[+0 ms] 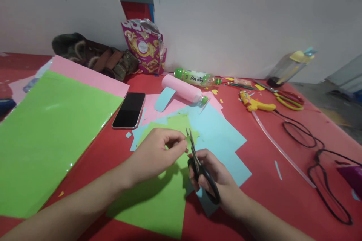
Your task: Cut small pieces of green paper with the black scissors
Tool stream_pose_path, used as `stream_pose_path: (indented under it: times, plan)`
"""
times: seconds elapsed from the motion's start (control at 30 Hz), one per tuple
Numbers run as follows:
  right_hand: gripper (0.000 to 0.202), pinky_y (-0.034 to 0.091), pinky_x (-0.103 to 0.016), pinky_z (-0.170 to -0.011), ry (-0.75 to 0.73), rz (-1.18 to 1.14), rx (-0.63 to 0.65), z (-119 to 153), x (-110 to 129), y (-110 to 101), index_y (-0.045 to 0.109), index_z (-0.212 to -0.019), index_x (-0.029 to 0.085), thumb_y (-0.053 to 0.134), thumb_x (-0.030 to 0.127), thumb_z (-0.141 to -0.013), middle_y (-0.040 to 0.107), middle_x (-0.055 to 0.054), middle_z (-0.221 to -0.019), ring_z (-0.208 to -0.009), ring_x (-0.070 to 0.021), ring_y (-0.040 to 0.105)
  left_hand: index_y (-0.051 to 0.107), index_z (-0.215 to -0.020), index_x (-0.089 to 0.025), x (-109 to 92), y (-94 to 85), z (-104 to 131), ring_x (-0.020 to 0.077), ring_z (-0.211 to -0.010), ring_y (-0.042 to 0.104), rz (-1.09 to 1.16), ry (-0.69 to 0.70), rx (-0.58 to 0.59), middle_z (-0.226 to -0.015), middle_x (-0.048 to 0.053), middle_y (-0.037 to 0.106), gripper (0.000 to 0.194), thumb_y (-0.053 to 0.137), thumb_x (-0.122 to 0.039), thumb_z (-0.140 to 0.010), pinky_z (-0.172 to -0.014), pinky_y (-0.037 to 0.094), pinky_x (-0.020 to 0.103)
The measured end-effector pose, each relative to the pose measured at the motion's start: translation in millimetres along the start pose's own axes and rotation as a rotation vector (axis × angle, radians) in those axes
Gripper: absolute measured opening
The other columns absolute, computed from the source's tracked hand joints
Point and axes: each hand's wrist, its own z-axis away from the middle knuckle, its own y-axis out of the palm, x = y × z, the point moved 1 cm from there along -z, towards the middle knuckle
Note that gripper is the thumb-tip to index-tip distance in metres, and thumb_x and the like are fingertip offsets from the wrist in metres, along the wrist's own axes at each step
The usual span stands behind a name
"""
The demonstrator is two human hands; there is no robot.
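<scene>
My left hand pinches a small piece of green paper between thumb and fingers. In my right hand is a pair of black-handled scissors, fingers through the loops, blades pointing away from me and slightly parted. The blades stand right beside the green piece; whether they touch it I cannot tell. Beneath both hands lie a cut green sheet and light blue sheets. Behind them a bottle wrapped in pink paper lies on its side, with a light blue strip against it.
A black phone and a large green sheet in clear wrap lie at left. A snack bag and a green tea bottle are at the back. To the right are a yellow glue gun, its cord, and red-and-yellow-handled scissors.
</scene>
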Motion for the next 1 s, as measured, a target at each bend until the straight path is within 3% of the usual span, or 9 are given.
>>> stream_pose_path:
  times: [0.33,1.0]
  plan:
    - [0.050,0.029,-0.023,-0.050,0.006,0.019,-0.005,-1,0,1,0.042,-0.085,0.019,0.061,0.057,-0.059,0.044,0.006,-0.062,-0.051,-0.0062,0.039,0.052,-0.059,-0.014,2,-7.1,-1,0.0068,-0.042,0.038,-0.061,-0.008,0.041,-0.044,-0.005,0.038,0.021,0.040,-0.022,-0.074,-0.042,0.029,0.017]
    - [0.031,0.025,-0.018,-0.035,0.065,0.107,-0.167,-8,-9,-1,0.045,-0.084,0.019,0.064,0.035,-0.065,0.038,0.011,-0.049,-0.035,-0.0034,0.035,0.047,-0.047,-0.014,16,-21.4,-18,0.0069,-0.041,0.040,0.103,-0.117,0.294,-0.039,-0.005,0.041,0.024,0.044,-0.020,-0.070,-0.046,0.032,0.018]
